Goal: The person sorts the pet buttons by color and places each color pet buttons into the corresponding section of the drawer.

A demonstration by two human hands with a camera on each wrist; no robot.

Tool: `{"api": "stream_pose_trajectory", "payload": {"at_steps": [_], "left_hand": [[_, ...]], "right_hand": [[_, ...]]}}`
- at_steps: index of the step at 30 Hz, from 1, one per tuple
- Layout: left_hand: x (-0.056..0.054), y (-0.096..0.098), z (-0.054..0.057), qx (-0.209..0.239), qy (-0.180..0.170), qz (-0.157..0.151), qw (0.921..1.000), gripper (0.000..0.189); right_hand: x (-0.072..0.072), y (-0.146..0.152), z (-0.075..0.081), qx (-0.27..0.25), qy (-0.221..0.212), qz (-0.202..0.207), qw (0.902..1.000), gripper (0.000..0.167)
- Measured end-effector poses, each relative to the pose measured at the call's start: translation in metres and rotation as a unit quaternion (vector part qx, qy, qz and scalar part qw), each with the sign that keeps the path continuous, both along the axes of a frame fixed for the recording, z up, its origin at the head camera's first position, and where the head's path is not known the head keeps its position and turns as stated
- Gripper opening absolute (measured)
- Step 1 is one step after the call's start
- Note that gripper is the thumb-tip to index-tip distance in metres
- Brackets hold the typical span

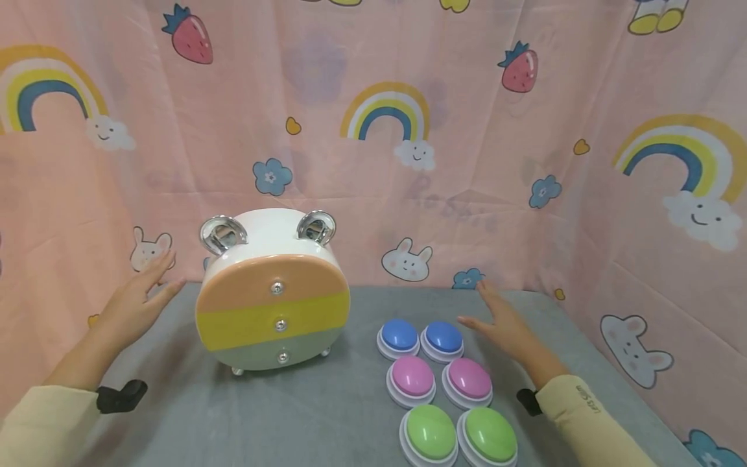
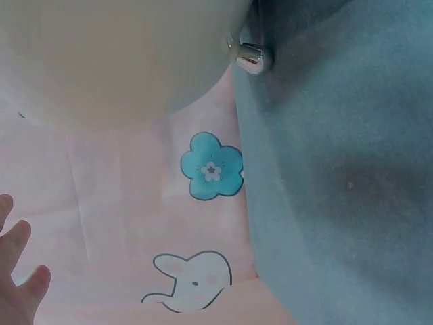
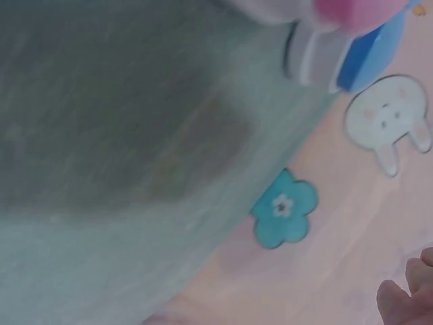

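My left hand is held in the air left of a rounded white cabinet with orange, yellow and green drawer fronts and silver ear-like bells. It touches nothing, and its fingers are extended. In the left wrist view, fingertips show near the cabinet's side. My right hand hovers to the right of two blue push buttons, fingers stretched out and holding nothing. Two pink buttons and two green buttons sit nearer to me. The right wrist view catches only some fingertips.
A grey cloth-covered table carries the cabinet and the buttons. Behind and at both sides hangs a pink printed curtain. The cabinet stands on small silver feet. Black straps show at both wrists.
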State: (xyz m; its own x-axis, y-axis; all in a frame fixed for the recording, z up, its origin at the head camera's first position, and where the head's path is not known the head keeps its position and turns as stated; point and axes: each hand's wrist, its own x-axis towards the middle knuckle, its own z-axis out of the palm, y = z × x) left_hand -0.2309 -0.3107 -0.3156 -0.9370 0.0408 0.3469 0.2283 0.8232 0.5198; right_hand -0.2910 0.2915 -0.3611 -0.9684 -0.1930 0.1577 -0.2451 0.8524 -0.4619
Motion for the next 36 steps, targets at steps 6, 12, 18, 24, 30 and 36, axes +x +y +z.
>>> {"api": "stream_pose_trajectory", "payload": {"at_steps": [6, 12, 18, 24, 30, 36], "left_hand": [[0.004, 0.007, 0.000, 0.027, 0.008, -0.005, 0.9996, 0.066], [0.010, 0.014, -0.002, 0.057, 0.017, -0.005, 0.9982, 0.062], [0.017, 0.021, 0.000, 0.077, 0.033, -0.014, 0.9964, 0.060], [0.019, 0.027, 0.000, 0.100, 0.026, -0.017, 0.9946, 0.057], [0.022, 0.035, -0.002, 0.118, -0.002, -0.010, 0.9930, 0.056], [0.025, 0.044, -0.003, 0.130, 0.009, -0.015, 0.9914, 0.053]], "right_hand": [[0.009, -0.019, 0.007, 0.000, 0.017, 0.017, 0.9997, 0.100], [0.016, -0.041, 0.008, -0.015, 0.027, 0.030, 0.9991, 0.097], [0.020, -0.055, 0.008, -0.043, 0.037, 0.049, 0.9972, 0.093], [0.022, -0.066, 0.007, -0.063, 0.044, 0.062, 0.9951, 0.089], [0.026, -0.079, 0.007, -0.096, 0.101, 0.091, 0.9860, 0.079], [0.033, -0.094, 0.009, -0.127, 0.117, 0.105, 0.9793, 0.073]]}}
